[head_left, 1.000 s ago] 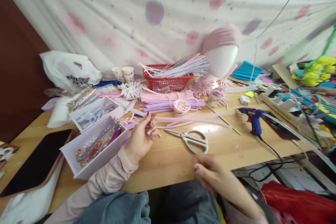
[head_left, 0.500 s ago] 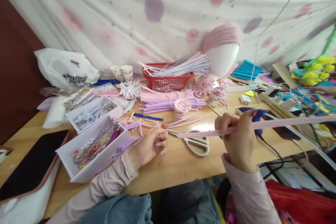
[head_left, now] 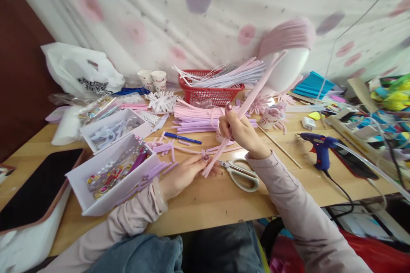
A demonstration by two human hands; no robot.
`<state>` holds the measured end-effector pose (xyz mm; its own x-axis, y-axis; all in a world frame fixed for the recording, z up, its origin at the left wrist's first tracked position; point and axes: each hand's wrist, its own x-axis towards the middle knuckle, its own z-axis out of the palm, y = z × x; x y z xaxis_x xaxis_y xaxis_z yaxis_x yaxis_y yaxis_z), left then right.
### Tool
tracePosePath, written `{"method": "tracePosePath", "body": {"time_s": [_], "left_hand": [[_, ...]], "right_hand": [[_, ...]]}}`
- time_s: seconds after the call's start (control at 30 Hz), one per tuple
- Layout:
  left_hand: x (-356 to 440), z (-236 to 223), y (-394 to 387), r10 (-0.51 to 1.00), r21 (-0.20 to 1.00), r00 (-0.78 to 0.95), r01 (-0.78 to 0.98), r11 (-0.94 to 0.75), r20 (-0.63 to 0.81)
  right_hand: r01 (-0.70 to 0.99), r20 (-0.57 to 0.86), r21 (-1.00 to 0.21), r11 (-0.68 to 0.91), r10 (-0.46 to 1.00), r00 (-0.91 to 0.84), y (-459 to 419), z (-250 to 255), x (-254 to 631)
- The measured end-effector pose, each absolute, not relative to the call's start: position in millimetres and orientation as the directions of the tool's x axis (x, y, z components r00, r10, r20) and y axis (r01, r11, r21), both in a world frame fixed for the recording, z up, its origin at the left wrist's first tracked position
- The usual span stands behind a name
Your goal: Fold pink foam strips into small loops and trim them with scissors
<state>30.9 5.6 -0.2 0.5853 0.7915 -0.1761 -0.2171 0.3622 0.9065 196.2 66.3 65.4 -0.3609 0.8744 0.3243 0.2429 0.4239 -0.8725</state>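
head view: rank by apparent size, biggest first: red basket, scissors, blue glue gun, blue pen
1. red basket
2. scissors and blue glue gun: they look alike in extent, and the scissors lie nearer the camera, so no ranking between them
3. blue pen, clearly smallest

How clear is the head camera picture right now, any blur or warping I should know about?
Head view: the right hand and its long pink strip are sharp enough to read; the edges smear and bend, so the glue gun side looks stretched; soft daylight, a pale glare on the table, no hard shadows.
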Motion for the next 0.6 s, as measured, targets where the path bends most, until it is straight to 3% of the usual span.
{"method": "tracePosePath", "body": {"time_s": [0.13,0.23,0.4,0.6], "left_hand": [[32,4,3,0.668,0.833,0.713,-0.226,0.505,-0.212],[32,4,2,0.673,0.824,0.712,-0.248,0.510,-0.202],[31,-1,5,0.747,0.816,0.648,-0.348,0.461,-0.146],[26,5,8,0.722,0.919,0.690,-0.253,0.302,-0.048]], "right_hand": [[0.298,0.354,-0.847,0.439,0.886,-0.300,66,61,195],[0.346,0.294,-0.861,0.372,0.920,-0.259,61,57,191],[0.260,0.006,-0.950,0.173,0.842,-0.539,45,41,184],[0.130,0.026,-0.984,0.121,0.820,-0.572,46,34,186]]}}
